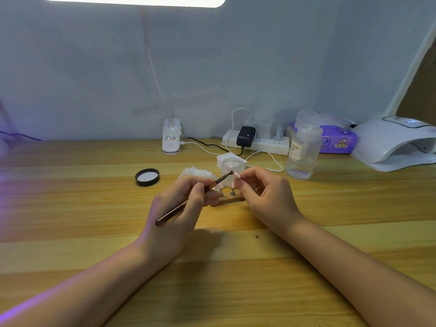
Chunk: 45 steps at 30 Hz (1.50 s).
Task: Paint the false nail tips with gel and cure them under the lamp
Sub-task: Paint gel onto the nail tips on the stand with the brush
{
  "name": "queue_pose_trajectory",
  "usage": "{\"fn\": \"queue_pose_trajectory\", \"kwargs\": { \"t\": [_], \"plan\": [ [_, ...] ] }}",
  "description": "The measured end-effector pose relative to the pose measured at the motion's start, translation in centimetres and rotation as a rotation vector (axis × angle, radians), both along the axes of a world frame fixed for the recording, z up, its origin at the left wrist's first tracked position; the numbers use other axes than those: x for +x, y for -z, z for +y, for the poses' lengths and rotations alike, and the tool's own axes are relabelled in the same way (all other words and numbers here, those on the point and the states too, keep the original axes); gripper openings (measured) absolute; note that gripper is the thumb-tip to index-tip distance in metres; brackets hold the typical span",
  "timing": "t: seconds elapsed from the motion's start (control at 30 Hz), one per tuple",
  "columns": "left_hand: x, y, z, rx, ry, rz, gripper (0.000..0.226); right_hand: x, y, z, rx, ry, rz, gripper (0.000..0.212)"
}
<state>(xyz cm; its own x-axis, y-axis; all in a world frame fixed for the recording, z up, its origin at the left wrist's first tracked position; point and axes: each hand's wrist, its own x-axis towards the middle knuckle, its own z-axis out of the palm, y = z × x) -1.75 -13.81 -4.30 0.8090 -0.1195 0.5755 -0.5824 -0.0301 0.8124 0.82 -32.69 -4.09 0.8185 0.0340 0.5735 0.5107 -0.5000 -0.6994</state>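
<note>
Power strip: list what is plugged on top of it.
On the power strip: a black adapter with a blue light, a white charger, and two white plugs. The clear bottle hides its right end.

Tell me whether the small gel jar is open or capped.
Open: the gel jar has no cap on; its black lid lies apart on the table.

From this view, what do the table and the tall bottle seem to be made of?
The table: probably wood or wood-look laminate, matte, with pale plank lines and grain. The tall bottle: seemingly clear plastic, slightly frosted; clear liquid shows through near its base, and it carries a paper-like label.
</note>
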Motion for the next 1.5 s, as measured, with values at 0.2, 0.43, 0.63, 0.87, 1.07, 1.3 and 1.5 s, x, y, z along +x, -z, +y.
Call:
{"fn": "queue_pose_trajectory", "kwargs": {
  "t": [0.2,0.43,0.63,0.87,1.07,1.3,1.5],
  "plan": [
    [0.11,0.14,0.17,-0.013,0.045,-0.012,0.023,-0.04,0.03,0.01,0.005,-0.004,-0.011,0.007],
    [-0.20,-0.03,0.15,-0.024,0.120,0.019,0.026,-0.02,0.00,0.03,0.023,0.012,-0.013,0.006],
    [-0.48,-0.21,0.04,-0.034,0.107,-0.043,0.026,-0.05,-0.05,0.00,0.023,0.019,-0.028,0.008],
    [-0.09,0.02,0.16,0.022,0.095,-0.013,0.027,0.00,-0.05,-0.04,-0.026,0.055,-0.066,0.009],
    [-0.12,0.00,0.36,0.019,0.080,-0.029,0.025,0.12,0.04,-0.14,-0.021,0.071,-0.064,0.011],
    [0.03,-0.69,0.43,0.229,0.003,-0.196,0.020,0.13,0.06,-0.09,-0.025,0.083,-0.049,0.009],
    [0.23,-0.25,0.38,0.256,-0.041,-0.195,0.017,0.13,0.03,0.00,-0.051,0.088,-0.053,0.007]
  ]
}}
